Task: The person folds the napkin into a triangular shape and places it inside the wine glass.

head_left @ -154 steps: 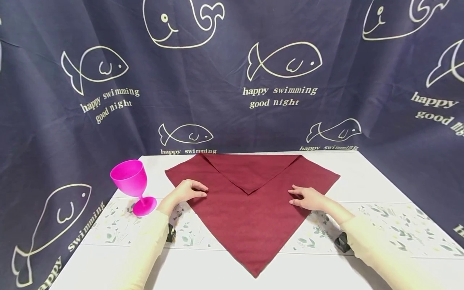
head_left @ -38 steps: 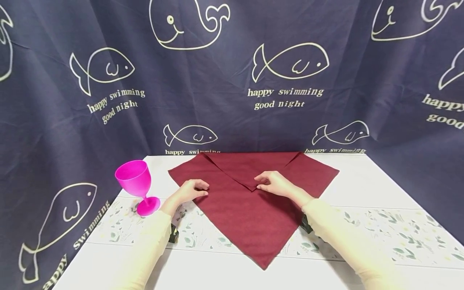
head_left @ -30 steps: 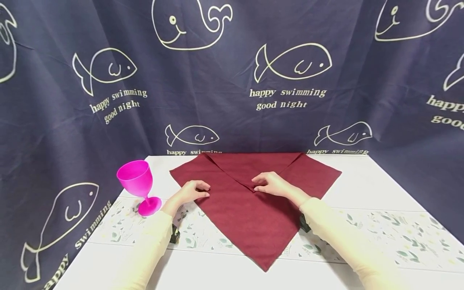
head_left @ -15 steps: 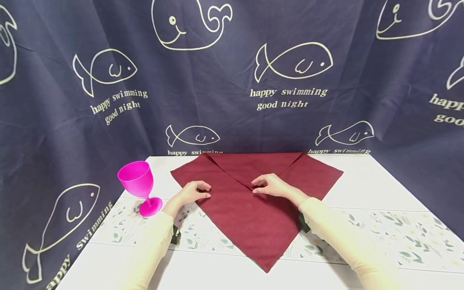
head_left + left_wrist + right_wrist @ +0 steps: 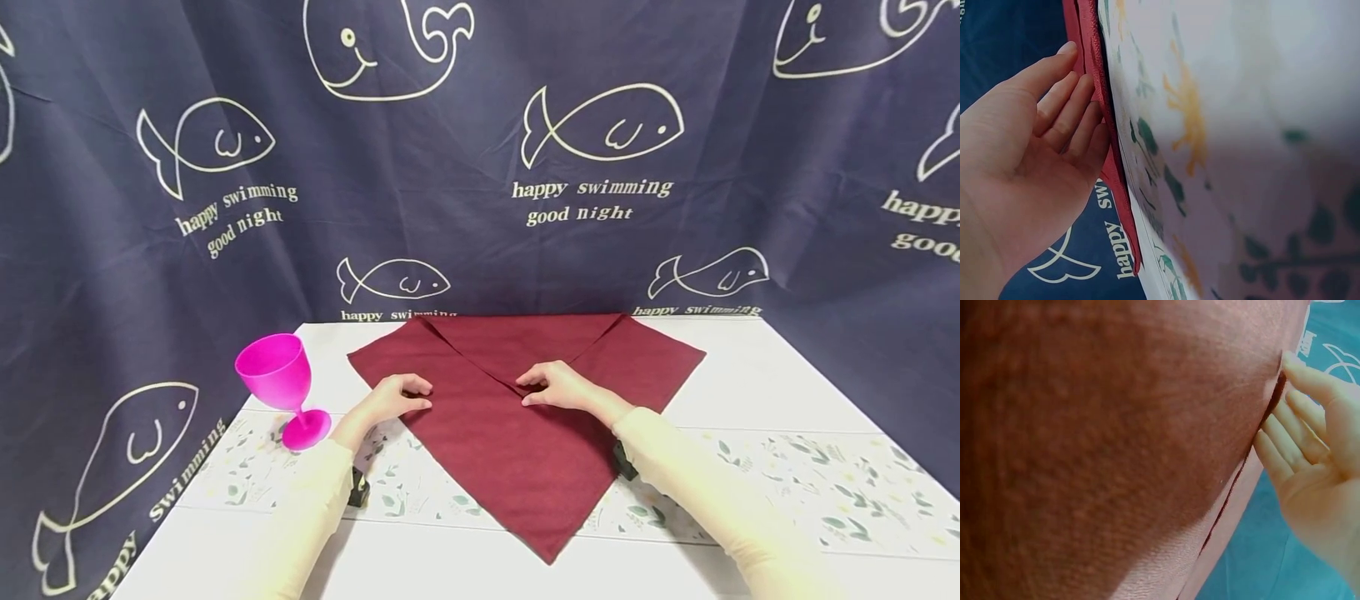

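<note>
A dark red cloth napkin (image 5: 495,467) lies spread on the table, one corner pointing toward me. Its far corner is folded over into a triangular flap (image 5: 525,342) whose tip comes down near the middle. My left hand (image 5: 386,398) rests at the napkin's left edge with relaxed fingers; the left wrist view shows the palm and the fingertips against the red hem (image 5: 1124,206). My right hand (image 5: 566,387) is at the flap's tip, covering part of its right edge. In the right wrist view its thumb and fingers stand apart along the flap's edge (image 5: 1229,494).
A bright pink plastic goblet (image 5: 277,375) stands upright left of the napkin, close to my left forearm. The white table (image 5: 750,375) has a leaf-patterned strip (image 5: 832,492) across it. Behind hangs a dark blue curtain (image 5: 480,208) with fish drawings.
Since the earliest frame my right hand has moved left from the napkin's right edge to the flap's tip. It has stayed there this last second. The left hand keeps its place.
</note>
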The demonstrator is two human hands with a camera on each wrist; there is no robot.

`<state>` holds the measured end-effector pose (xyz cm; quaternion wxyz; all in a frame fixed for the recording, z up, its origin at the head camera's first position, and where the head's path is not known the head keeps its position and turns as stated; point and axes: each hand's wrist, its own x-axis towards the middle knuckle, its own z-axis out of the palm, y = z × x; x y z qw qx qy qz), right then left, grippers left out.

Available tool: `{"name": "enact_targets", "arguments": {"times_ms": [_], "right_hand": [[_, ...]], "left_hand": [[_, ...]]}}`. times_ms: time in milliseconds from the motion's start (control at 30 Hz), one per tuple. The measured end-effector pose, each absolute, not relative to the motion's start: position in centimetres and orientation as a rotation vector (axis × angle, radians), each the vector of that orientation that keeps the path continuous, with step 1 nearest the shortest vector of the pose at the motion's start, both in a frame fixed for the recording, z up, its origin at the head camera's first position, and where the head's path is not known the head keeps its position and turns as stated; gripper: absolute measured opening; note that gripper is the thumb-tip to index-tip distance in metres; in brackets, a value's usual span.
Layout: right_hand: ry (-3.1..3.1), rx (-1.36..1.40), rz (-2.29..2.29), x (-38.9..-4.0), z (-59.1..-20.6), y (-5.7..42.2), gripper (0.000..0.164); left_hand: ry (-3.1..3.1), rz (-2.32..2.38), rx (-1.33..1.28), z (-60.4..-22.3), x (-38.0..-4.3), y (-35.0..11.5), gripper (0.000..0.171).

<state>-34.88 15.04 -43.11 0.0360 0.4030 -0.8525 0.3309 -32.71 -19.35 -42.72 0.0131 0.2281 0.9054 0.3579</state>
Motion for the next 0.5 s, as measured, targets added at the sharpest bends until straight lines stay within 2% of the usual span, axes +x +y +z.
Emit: {"name": "enact_targets", "arguments": {"times_ms": [500], "right_hand": [[-2.755,1.111,0.899,-33.9,-42.3,14.3,0.035]], "left_hand": [[2.83,1.1,0.705,-42.6,-32.6,-19.3,0.025]]}}
